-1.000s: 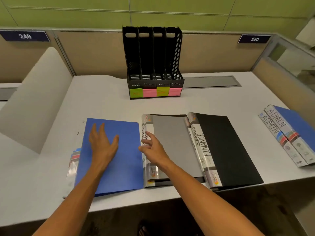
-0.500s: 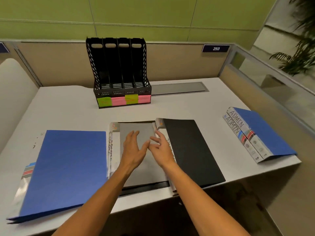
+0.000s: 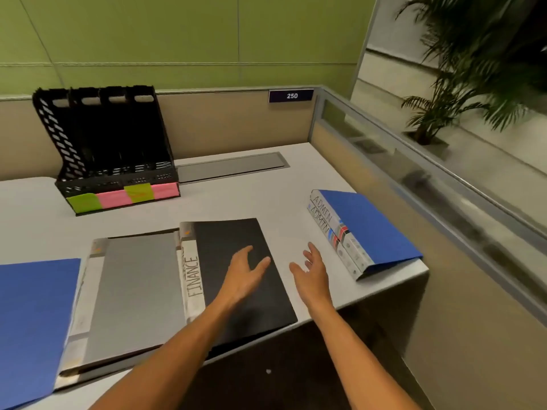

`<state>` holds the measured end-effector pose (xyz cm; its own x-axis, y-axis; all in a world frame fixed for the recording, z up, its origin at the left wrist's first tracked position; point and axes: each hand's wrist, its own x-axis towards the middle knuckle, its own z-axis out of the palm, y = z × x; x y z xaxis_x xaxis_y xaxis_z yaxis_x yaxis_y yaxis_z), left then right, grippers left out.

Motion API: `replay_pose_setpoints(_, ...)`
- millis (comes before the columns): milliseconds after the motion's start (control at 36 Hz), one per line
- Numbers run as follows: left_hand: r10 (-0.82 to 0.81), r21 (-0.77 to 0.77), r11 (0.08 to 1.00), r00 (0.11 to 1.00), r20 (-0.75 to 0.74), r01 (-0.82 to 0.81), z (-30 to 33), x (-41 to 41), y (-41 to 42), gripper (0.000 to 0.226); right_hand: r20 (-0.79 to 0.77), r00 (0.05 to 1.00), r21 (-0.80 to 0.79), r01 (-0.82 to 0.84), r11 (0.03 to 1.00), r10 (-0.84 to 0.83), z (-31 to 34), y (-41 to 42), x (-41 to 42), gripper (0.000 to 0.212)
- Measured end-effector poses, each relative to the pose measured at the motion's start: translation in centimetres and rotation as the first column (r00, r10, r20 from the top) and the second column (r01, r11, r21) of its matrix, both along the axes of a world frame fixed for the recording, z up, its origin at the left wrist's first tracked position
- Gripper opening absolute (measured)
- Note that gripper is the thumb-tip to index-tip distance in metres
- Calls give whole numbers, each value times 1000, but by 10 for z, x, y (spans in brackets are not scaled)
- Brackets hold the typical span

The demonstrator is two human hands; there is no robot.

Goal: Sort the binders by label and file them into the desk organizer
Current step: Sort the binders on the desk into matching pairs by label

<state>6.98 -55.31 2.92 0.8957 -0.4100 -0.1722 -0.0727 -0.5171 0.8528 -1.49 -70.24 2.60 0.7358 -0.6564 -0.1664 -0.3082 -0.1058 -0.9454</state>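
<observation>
Both hands off the flat grey binder (image 3: 130, 294) they touched half a second ago, left hand (image 3: 247, 270) now spread over the black FINANCE binder (image 3: 236, 279), right hand (image 3: 312, 272) open above bare white desk (image 3: 281, 202), black four-slot organizer (image 3: 109, 149) behind, empty.

The desk organizer (image 3: 112, 155) stands at the back left of the worktop (image 3: 266, 199), against the partition (image 3: 213, 119). In front of it four lots of binders lie flat in a row along the near edge — from my left, one binder (image 3: 32, 324) cut off by the frame, a second binder (image 3: 133, 294) touching it, then the FINANCE binder (image 3: 236, 241) with its spine lapping over the second one. Well apart, at the right corner, two ADMIN binders (image 3: 373, 229) lie stacked. My left hand (image 3: 244, 276) is over the FINANCE binder; my right hand (image 3: 313, 273) is over bare worktop between it and the ADMIN binders. A plant (image 3: 461, 69) stands behind the right-hand screen.
</observation>
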Motion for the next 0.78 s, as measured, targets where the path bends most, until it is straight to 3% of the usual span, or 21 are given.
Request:
replay_pose_setpoints(167, -19, -65, 998, 983, -185, 7, -10, -24, -60, 74, -75, 997, -76, 23, 997, -28, -5, -55, -26, 78)
replay_pose_setpoints(278, -51, -56, 998, 981, -187, 41, -11, -27, -92, 77, -139, 988, -181, 46, 982, -72, -5, -77, -32, 87)
replay_pose_setpoints(444, -101, -14, 995, 983, -156, 100, -2, 7, -138, 79, -232, 960, -234, 102, 967, -157, -6, -102, -35, 80)
replay_pose_setpoints(583, -88, -41, 996, 973, -214, 81, 5, 47, -177, 82, -340, 906, -489, 58, 870, -251, -9, -120, -33, 73)
replay_pose_setpoints(778, -79, -107, 993, 929, -361, 42, -2, 87, -232, 94, -496, 851, -500, -117, 858, -173, -18, -164, -10, 84)
